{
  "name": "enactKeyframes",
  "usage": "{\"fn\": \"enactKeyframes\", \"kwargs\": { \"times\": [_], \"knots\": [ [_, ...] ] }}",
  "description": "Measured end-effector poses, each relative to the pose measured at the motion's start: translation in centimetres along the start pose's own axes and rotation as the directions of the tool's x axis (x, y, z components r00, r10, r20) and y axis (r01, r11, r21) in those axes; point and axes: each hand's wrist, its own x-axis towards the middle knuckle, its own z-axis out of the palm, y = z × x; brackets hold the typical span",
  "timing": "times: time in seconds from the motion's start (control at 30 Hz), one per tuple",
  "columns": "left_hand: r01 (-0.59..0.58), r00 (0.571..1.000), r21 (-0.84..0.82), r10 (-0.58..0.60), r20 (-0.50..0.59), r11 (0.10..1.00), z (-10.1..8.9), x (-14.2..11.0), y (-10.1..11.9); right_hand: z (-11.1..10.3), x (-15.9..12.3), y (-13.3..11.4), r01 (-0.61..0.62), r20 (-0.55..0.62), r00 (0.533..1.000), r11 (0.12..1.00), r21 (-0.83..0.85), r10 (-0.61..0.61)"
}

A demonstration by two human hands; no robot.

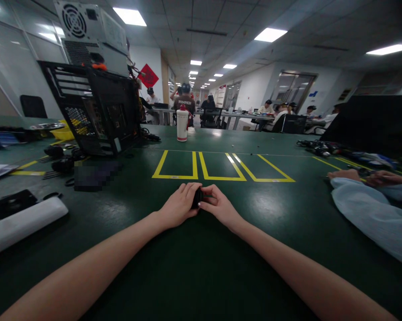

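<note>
A small black object (197,199) sits between my two hands, low over the green table (201,267); its kind cannot be made out. My left hand (181,204) is wrapped over it from the left and covers most of it. From the other side, my right hand (219,206) has its thumb and fingers closed on the object's right edge. Just beyond both hands, yellow tape outlines (223,179) mark the tabletop.
At the left stand a black computer case (110,107) and a metal power supply unit (87,26). A white tumbler (182,125) is farther back. A long white object (27,225) lies near left. On the right rest another person's sleeved arms (371,209), near dark cables (321,146).
</note>
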Motion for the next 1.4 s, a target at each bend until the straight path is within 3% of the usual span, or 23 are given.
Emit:
{"fn": "enactKeyframes", "kwargs": {
  "times": [0.17,0.33,0.53,0.73,1.0,1.27,1.4],
  "knots": [
    [0.024,0.999,0.108,-0.020,-0.038,0.994,0.01,-0.05,0.17,0.04,-0.01,0.09,0.018,-0.023,1.000,1.000,-0.003,-0.019],
    [-0.033,0.999,0.080,0.034,-0.016,0.996,0.34,-0.06,-0.17,0.05,0.22,0.15,0.030,-0.061,0.998,0.998,-0.047,-0.033],
    [-0.043,0.999,0.076,0.043,-0.002,0.996,0.32,-0.23,-0.32,0.00,0.16,0.04,-0.043,-0.063,0.997,0.998,-0.040,0.040],
    [-0.036,0.999,0.087,0.037,-0.009,0.996,0.23,-0.14,-0.13,0.27,-0.16,0.04,0.006,-0.022,1.000,1.000,0.008,-0.006],
    [-0.025,1.000,0.052,0.026,-0.012,0.998,0.44,-0.13,-0.19,0.09,0.14,0.44,-0.008,-0.092,0.996,0.998,-0.066,0.002],
    [-0.035,0.999,0.040,0.036,-0.008,0.999,0.25,-0.22,-0.19,0.09,-0.09,-0.26,-0.006,0.003,1.000,1.000,0.019,0.006],
    [-0.030,1.000,0.043,0.030,-0.008,0.999,0.27,-0.18,-0.11,0.29,-0.14,-0.31,-0.001,-0.059,0.998,1.000,-0.001,0.001]
  ]
}}
